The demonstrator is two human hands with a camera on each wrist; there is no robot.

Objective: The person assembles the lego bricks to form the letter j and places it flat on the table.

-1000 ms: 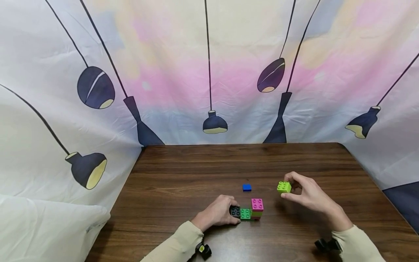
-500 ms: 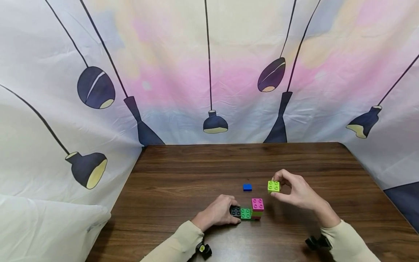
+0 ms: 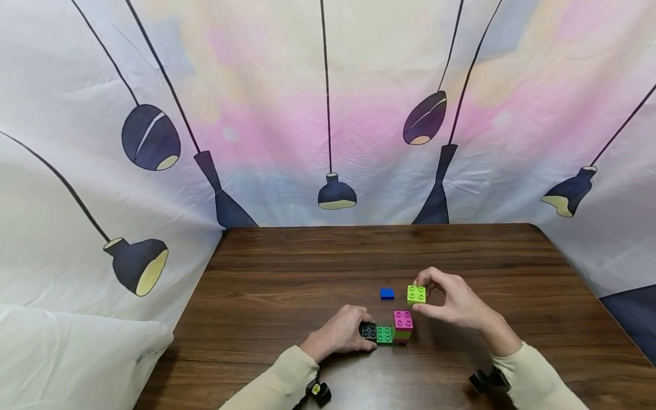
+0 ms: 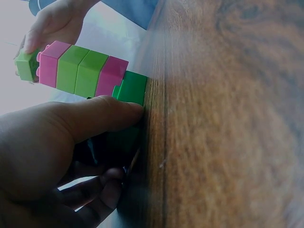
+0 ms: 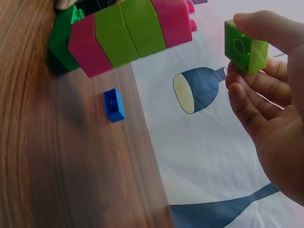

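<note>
My left hand (image 3: 340, 331) grips the black end brick (image 3: 368, 331) of a brick build on the table, its thumb along the side of the green base brick (image 4: 133, 88). Beside the black brick shows a green brick (image 3: 384, 335). At the right end rises a tower of bricks: pink at the bottom, two lime ones (image 5: 127, 35), and a pink brick (image 3: 403, 320) on top, studs bare. My right hand (image 3: 456, 300) pinches a loose lime green brick (image 3: 416, 295) between thumb and fingers, raised just beyond the tower's top. Its hollow underside faces the right wrist view.
A small blue brick (image 3: 386, 294) lies alone on the dark wooden table (image 3: 277, 273) behind the build. A cloth backdrop with printed lamps (image 3: 336, 192) hangs behind the table. White fabric (image 3: 77, 359) bulges at the left edge.
My right hand has carried the lime green brick leftward, from well right of the tower to close behind its top. The left hand and the build have stayed in place.
</note>
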